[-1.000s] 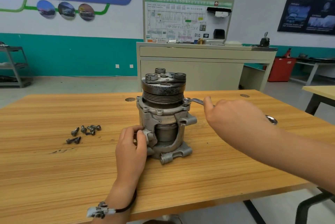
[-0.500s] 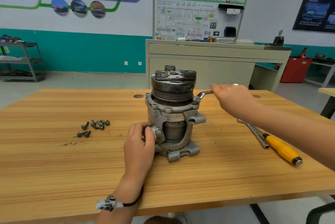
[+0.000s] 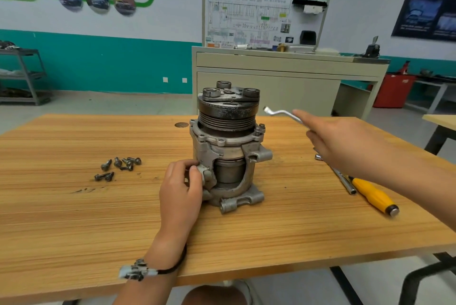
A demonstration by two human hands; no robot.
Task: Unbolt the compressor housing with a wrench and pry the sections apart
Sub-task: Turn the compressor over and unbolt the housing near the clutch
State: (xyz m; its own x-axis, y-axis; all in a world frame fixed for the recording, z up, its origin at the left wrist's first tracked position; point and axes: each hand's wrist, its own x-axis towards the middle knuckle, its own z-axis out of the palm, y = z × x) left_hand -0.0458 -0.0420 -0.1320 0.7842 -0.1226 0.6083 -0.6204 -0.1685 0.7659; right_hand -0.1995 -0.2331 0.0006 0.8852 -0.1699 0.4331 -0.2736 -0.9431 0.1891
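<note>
A grey metal compressor [image 3: 229, 149] stands upright on the wooden table [image 3: 74, 218], its black pulley on top. My left hand [image 3: 181, 191] grips a lug low on the housing's left side. My right hand [image 3: 338, 141] holds an offset ring wrench [image 3: 281, 114] in the air to the right of the pulley; the ring end is clear of the housing. A bolt [image 3: 260, 129] stands raised on the housing's right flange.
Several loose bolts [image 3: 118, 166] lie left of the compressor. A yellow-handled screwdriver [image 3: 372, 196] and a metal rod [image 3: 343, 180] lie at the right, partly under my right arm. A beige training bench [image 3: 283, 75] stands behind the table.
My right hand has lifted the wrench off the flange bolt and drawn it up and to the right. The left hand keeps its grip on the housing. The camera has shifted closer.
</note>
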